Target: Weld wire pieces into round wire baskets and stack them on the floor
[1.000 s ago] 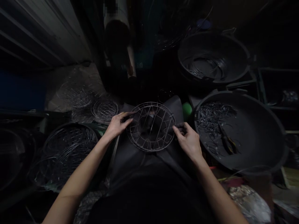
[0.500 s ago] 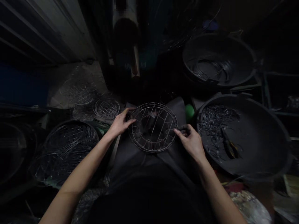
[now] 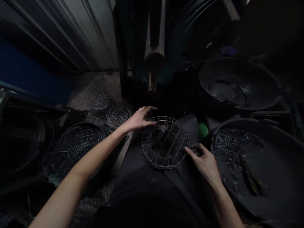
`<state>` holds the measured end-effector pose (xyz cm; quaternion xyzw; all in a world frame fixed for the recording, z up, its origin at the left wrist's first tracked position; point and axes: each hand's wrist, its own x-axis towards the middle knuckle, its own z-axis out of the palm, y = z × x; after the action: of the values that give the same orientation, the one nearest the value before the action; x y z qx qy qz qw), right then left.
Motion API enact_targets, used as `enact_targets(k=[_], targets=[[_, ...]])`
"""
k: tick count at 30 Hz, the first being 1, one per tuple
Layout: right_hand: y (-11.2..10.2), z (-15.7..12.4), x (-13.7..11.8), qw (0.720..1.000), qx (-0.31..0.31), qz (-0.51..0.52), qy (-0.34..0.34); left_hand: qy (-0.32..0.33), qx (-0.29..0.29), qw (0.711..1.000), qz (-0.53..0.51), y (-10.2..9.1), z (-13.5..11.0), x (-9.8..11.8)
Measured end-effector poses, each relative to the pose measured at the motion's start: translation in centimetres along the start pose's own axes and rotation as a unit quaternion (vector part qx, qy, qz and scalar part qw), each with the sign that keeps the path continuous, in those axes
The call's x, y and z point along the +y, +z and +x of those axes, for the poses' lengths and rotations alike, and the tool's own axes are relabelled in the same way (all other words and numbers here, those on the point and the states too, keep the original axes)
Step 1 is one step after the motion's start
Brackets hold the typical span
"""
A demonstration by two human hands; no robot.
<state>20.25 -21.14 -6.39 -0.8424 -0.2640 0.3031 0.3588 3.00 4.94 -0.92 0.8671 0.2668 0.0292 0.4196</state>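
Wire grille [image 3: 166, 143] toward the far edge of the dark lap cloth [image 3: 133, 164]; left hand [image 3: 139, 118] just shifted from side rim to far-left rim, thumb and fingers spread wide, contact impossible to tell; right hand [image 3: 206, 161] pinching the right rim, probably now doing most of the steadying.

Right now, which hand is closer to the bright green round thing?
Right: the right hand pinches the right rim of the round grey wire rack, below the green round thing in view; the left hand is across the rack, by its far-left edge.
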Motion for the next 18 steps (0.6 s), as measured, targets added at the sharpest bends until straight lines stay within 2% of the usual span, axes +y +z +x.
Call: enact_targets(k=[2,8,13,16,18], targets=[[0.1,-0.2,-0.2,1.000,0.007,-0.011,-0.004,0.019,-0.038,0.999,0.017,-0.4,1.9,0.7],[0.2,-0.5,-0.5,1.000,0.001,-0.011,0.008,0.047,-0.233,0.968,0.083,0.0,7.9,1.7],[0.1,-0.3,-0.4,1.000,-0.012,-0.001,-0.006,-0.010,-0.356,0.933,0.041,0.7,10.9,1.8],[0.1,-0.1,0.1,1.000,-0.019,0.015,-0.013,-0.037,-0.396,0.917,0.021,1.1,11.7,1.1],[0.1,0.1,0.4,0.999,-0.027,0.026,-0.010,-0.040,-0.394,0.918,0.008,1.3,11.9,0.6]])
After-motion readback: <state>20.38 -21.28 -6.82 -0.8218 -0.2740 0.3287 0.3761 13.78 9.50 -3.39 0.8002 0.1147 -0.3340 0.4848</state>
